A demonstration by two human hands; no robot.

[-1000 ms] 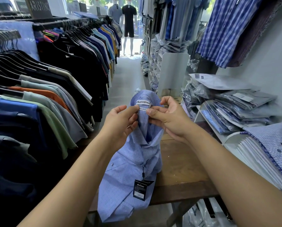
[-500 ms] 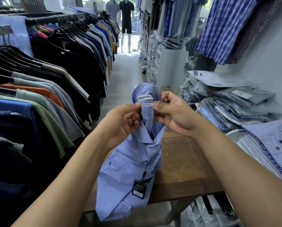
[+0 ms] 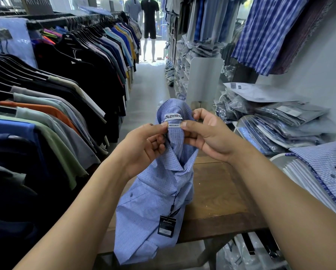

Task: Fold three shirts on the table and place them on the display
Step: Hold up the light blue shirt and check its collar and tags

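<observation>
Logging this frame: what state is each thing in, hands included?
blue checked shirt: unfolded, collar lifted, body trailing below.
left hand: pinches the collar's left side.
right hand: pinches the collar's right side.
hang tag: attached, dangling on its string.
wooden table: shirt's body lies on it and hangs off the near edge.
bagged shirts: wrapped in plastic, piled at the right.

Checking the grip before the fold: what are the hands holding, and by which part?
The left hand and right hand both pinch the light blue checked shirt at its collar, either side of the neck label.
</observation>
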